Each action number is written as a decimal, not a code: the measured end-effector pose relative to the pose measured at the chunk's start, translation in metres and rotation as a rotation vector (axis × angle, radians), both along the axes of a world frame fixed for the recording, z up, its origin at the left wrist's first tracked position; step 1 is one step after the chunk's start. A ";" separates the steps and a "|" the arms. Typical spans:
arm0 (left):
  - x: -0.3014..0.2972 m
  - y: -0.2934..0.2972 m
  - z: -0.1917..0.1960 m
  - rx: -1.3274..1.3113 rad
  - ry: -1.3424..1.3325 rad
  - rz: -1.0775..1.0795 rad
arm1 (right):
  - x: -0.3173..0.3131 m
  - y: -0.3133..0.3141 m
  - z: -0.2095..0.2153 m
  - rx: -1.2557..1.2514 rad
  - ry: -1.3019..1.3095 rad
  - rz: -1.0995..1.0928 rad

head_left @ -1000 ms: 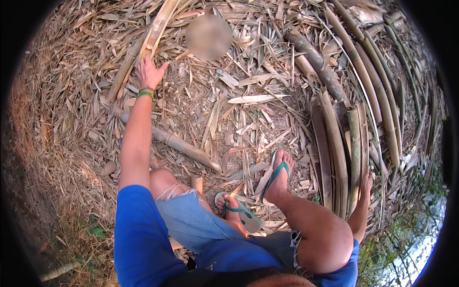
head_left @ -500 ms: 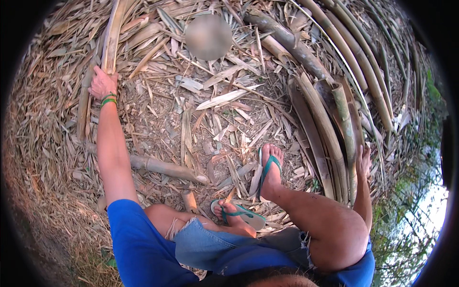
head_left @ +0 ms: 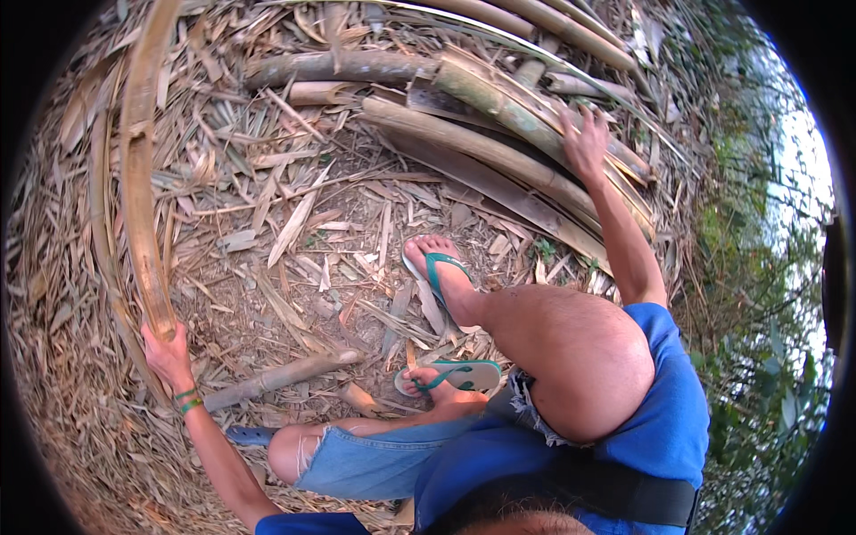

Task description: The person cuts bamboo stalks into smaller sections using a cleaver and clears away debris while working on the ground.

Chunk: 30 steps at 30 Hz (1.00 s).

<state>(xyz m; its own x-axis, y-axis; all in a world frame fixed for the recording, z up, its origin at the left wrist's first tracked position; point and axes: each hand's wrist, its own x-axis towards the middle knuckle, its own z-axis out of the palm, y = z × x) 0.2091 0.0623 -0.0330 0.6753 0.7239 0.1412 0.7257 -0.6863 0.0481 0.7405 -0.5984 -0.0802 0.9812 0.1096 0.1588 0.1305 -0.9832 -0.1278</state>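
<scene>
My left hand (head_left: 168, 354) is closed around the near end of a long split bamboo piece (head_left: 141, 178), which runs away from me along the left side. Its pale inner face is turned up, with a node mark partway along. At the upper right, my right hand (head_left: 586, 147) has its fingers spread over a stack of split bamboo (head_left: 481, 160). It seems to touch the greenish-brown half culm (head_left: 508, 116) on top; the exact contact is hard to make out.
A short bamboo length (head_left: 281, 379) lies by my bent knee, with a cut stub (head_left: 358, 399) beside it. Further bamboo poles (head_left: 553, 27) lie at the top right. Dry sheaths and leaves (head_left: 303, 214) litter the ground. Green shrubs (head_left: 767, 357) grow at the right.
The view has turned to the right. My left hand, still on the bamboo piece, appears nearer to me. My right hand has shifted from beside the stack's near end to farther along it.
</scene>
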 end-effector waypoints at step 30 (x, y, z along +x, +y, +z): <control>0.358 -0.300 0.015 -0.022 -0.141 -1.366 | -0.133 -0.175 0.027 -0.293 0.135 0.126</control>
<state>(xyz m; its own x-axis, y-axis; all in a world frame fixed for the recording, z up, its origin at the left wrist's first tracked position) 0.5668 -0.2378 -0.0180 0.8273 -0.4956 0.2644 -0.5317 -0.8427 0.0842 0.6077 -0.7737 -0.0535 0.9670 0.2535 -0.0274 0.2548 -0.9578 0.1331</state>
